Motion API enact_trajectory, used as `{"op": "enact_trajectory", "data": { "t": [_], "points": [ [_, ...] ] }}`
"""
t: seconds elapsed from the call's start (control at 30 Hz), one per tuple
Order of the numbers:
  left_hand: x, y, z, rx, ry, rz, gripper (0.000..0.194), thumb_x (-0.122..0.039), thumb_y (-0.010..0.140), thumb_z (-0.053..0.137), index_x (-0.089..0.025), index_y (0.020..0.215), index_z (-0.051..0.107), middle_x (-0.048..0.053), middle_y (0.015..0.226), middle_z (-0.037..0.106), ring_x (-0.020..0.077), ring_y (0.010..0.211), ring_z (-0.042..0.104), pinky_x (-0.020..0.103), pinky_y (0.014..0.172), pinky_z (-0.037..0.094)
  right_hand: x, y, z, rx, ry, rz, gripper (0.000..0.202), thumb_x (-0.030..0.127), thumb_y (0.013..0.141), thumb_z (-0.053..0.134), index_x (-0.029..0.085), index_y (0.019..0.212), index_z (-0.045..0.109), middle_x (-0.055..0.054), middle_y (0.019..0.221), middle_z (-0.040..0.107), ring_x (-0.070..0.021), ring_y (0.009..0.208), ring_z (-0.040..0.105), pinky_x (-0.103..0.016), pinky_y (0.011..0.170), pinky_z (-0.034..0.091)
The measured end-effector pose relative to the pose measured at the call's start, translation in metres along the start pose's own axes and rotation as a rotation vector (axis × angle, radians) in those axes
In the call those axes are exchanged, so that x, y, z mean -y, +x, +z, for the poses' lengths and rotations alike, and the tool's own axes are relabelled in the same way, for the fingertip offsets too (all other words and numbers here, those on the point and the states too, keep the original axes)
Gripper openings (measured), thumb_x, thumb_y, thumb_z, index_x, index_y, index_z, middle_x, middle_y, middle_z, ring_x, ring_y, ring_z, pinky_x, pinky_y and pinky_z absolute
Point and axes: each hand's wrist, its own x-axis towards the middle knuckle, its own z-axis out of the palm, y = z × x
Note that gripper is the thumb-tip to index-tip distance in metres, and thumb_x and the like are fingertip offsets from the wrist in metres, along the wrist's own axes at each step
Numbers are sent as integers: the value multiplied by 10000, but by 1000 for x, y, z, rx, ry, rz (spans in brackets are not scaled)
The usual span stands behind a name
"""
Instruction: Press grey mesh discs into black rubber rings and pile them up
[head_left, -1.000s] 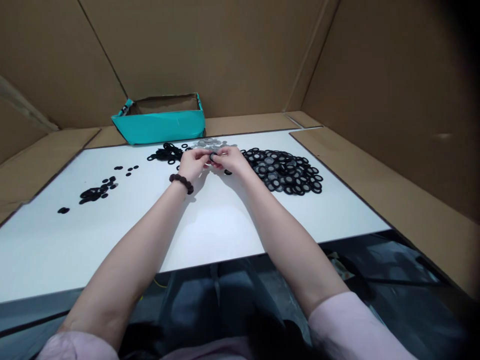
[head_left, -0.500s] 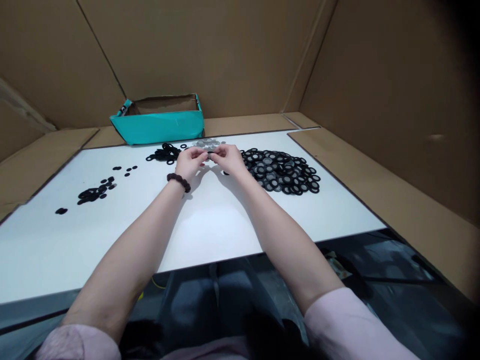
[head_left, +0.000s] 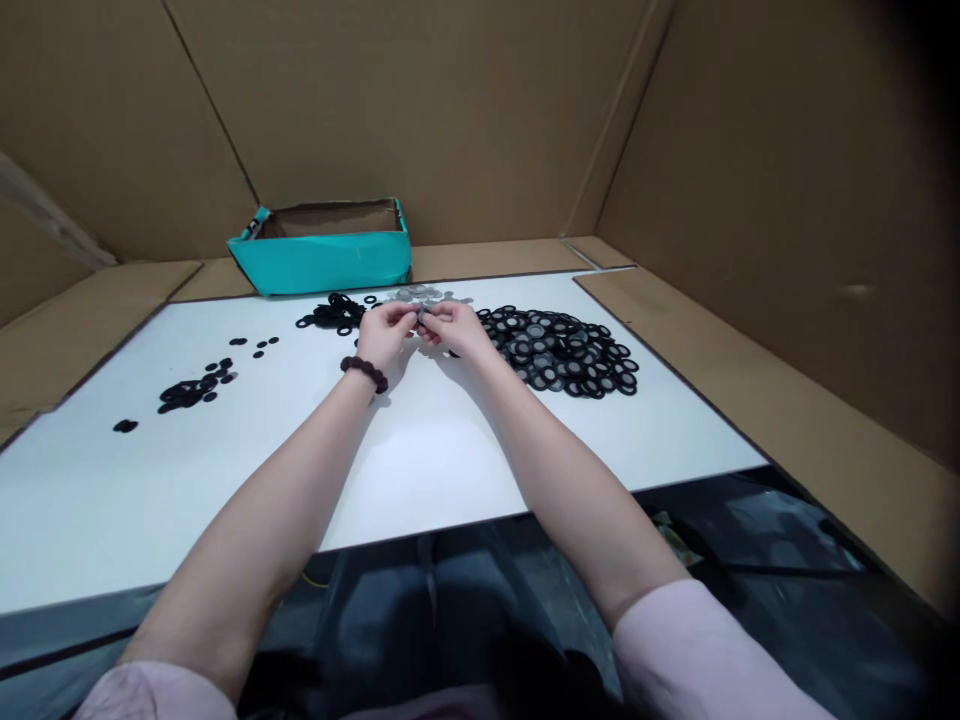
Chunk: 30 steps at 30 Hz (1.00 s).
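At the far left of the white tabletop (head_left: 420,450) lies a scatter of small black discs (head_left: 187,388), well apart from both hands. Farther back stands a teal cardboard box (head_left: 324,256) with an open top, against the brown cardboard wall (head_left: 420,100). Just right of and nearer than the box sits a small heap of black rubber rings (head_left: 334,312), close to the left hand (head_left: 382,334), which wears a dark beaded bracelet (head_left: 364,372) at the wrist. The left hand's fingers curl inward, its fingertips meeting those of the right hand (head_left: 454,328) above the table. Pinched between the two sets of fingertips is a small round black-rimmed piece (head_left: 422,315), too small to make out in detail; both hands are closed on it. Just beyond the hands lies a little pile of flat grey mesh discs (head_left: 420,294). To the right, just beside the right hand, spreads a large heap of black rings with grey mesh centres (head_left: 562,350).
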Motion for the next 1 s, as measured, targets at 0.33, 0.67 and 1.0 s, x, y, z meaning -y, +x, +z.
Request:
{"op": "enact_trajectory", "data": {
  "t": [0.33, 0.67, 1.0],
  "points": [
    [-5, -3, -1, 48, 0, -38, 126, -161, 701, 591, -124, 784, 678, 38, 745, 684, 121, 665, 604, 252, 662, 482, -3, 0, -6, 17, -180, -85, 233, 133, 799, 570, 156, 586, 479, 15, 515, 577, -70, 464, 528, -161, 430, 412],
    [-12, -5, -4, 76, -39, -141, 67, -154, 668, 642, -139, 661, 577, 2, 625, 607, 114, 614, 573, 246, 609, 456, 0, -3, -10, -47, -592, -339, 119, 162, 738, 555, 163, 621, 539, -11, 613, 602, -148, 645, 569, -265, 688, 452],
    [-8, -7, 6, 6, -9, -132, 61, -148, 713, 604, -144, 667, 564, 13, 619, 610, 146, 651, 616, 299, 680, 503, 1, -3, -9, -164, -608, -306, 132, 161, 729, 574, 171, 601, 546, -10, 566, 561, -162, 643, 559, -270, 704, 444]
  ]
}}
